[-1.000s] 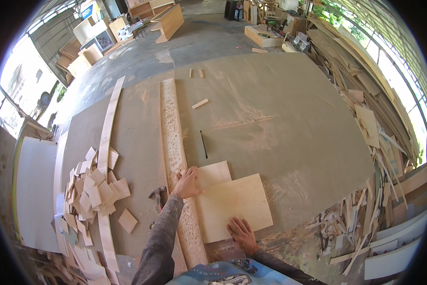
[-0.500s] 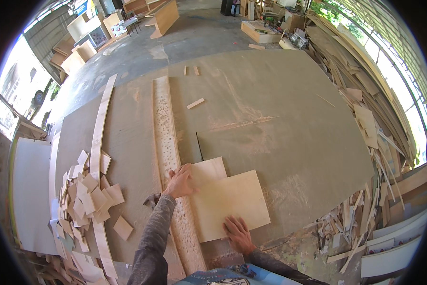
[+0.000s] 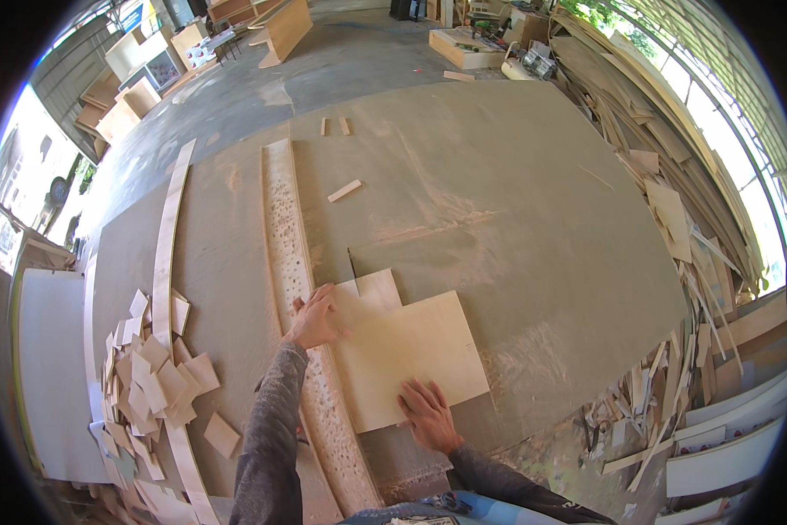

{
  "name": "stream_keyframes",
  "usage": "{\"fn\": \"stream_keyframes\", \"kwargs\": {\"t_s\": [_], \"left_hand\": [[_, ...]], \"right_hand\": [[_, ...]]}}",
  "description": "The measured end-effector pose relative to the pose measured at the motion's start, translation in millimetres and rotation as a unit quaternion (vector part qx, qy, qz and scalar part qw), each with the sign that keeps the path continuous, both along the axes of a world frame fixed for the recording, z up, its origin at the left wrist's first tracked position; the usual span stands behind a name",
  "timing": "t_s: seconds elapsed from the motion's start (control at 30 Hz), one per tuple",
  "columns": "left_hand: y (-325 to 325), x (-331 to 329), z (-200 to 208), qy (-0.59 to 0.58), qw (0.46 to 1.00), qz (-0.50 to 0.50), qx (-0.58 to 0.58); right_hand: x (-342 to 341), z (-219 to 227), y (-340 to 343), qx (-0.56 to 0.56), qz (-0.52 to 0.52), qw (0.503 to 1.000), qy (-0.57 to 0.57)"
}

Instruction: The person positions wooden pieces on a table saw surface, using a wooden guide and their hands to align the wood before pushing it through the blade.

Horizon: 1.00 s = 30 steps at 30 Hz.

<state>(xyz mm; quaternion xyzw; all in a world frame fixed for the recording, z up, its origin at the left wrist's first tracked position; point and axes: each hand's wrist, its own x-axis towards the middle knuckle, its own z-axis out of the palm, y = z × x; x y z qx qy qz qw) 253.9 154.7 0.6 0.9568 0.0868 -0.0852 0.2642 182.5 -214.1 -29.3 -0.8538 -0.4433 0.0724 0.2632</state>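
Two pale plywood boards lie overlapping on a large grey-brown sheet. The larger board (image 3: 415,350) covers part of the smaller board (image 3: 378,290), whose far end shows beyond it. My left hand (image 3: 316,317) rests at the boards' left side, beside a pitted wooden strip (image 3: 284,214), its fingers stretched out. My right hand (image 3: 430,416) lies with fingers spread on the larger board's near edge. A thin dark stick (image 3: 351,264), perhaps a pencil, meets the smaller board's far edge.
A heap of small plywood squares (image 3: 153,376) lies left, around a long narrow strip (image 3: 168,249). Small wood blocks (image 3: 344,191) sit farther out on the sheet (image 3: 542,192). Offcuts (image 3: 643,394) and stacked boards (image 3: 665,131) line the right. A compressor (image 3: 527,66) stands far right.
The two boards have slid a little away from me, both hands moving with them. The smaller board's far edge now reaches the dark stick's lower part. My view has shifted slightly.
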Motion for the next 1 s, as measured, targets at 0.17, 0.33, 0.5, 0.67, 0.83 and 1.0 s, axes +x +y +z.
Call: {"fn": "stream_keyframes", "kwargs": {"t_s": [0.17, 0.33, 0.5, 0.67, 0.83, 1.0], "left_hand": [[11.2, 19.9, 1.7, 0.019, 1.000, 0.005, -0.007], [18.2, 31.2, -2.2, 0.016, 1.000, 0.018, 0.009], [35.7, 38.3, -10.7, 0.005, 1.000, 0.006, -0.008], [31.1, 54.3, -5.0, 0.011, 0.998, 0.006, -0.056], [50.3, 45.1, -23.4, -0.043, 0.997, -0.018, -0.054], [12.2, 13.3, -18.2, -0.034, 0.999, -0.011, -0.017]], "right_hand": [[15.6, -3.6, 11.2, 0.032, -0.004, 0.999, 0.006], [25.0, -6.4, 18.5, 0.018, 0.002, 1.000, -0.004], [29.7, -16.1, 27.3, 0.034, 0.003, 0.999, -0.004], [41.2, -11.8, 27.8, 0.036, 0.001, 0.999, -0.017], [36.3, -8.2, 33.6, 0.034, 0.015, 0.999, -0.019], [5.2, -16.3, 3.9, -0.001, 0.025, 1.000, -0.007]]}}
